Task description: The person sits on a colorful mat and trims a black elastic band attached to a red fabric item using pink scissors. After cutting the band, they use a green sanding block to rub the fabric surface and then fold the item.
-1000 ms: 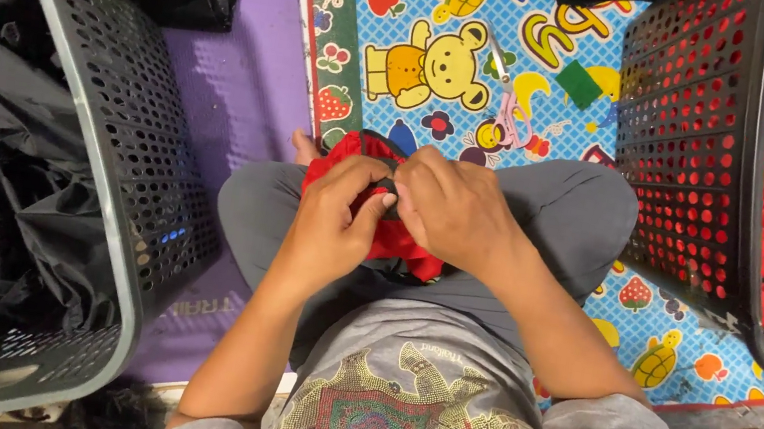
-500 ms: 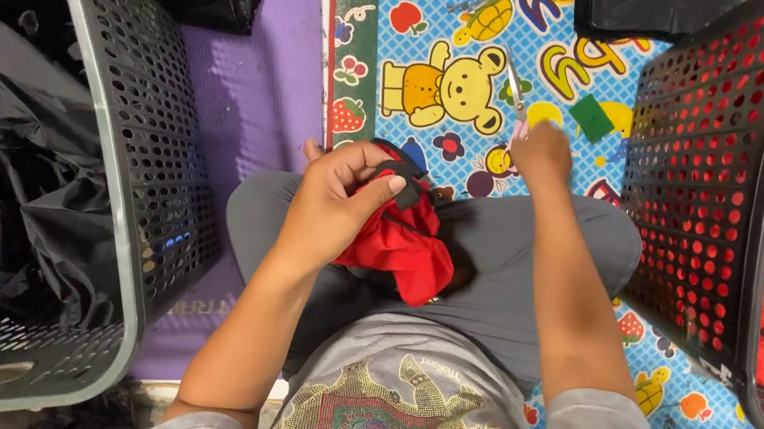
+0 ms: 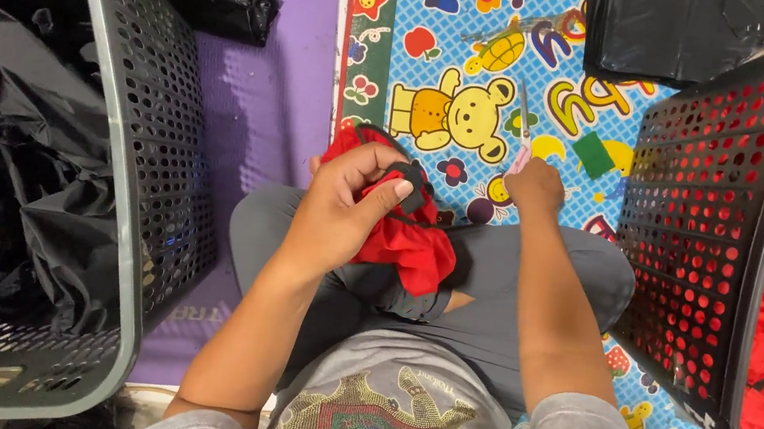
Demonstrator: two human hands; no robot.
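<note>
both hands closed: left hand [image 3: 343,204] around red cloth [image 3: 404,238], right hand [image 3: 533,182] perhaps on scissors [image 3: 524,125]

Bright red crumpled cloth [image 3: 404,238] with black strap trim; blue cartoon-print floor mat [image 3: 483,78] — yellow bears, fruit, flowers; plain purple mat [image 3: 266,76]; two black perforated plastic baskets [image 3: 126,136] — black and red fabric inside.

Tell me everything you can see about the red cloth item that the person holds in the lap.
The red cloth item looks like thin, soft fabric, crumpled into a loose bunch. A black strap or trim with a small black piece runs along its upper part. It rests on the person's crossed legs in grey trousers. The left hand grips its top, thumb near the black piece; the right hand is apart from it.
</note>
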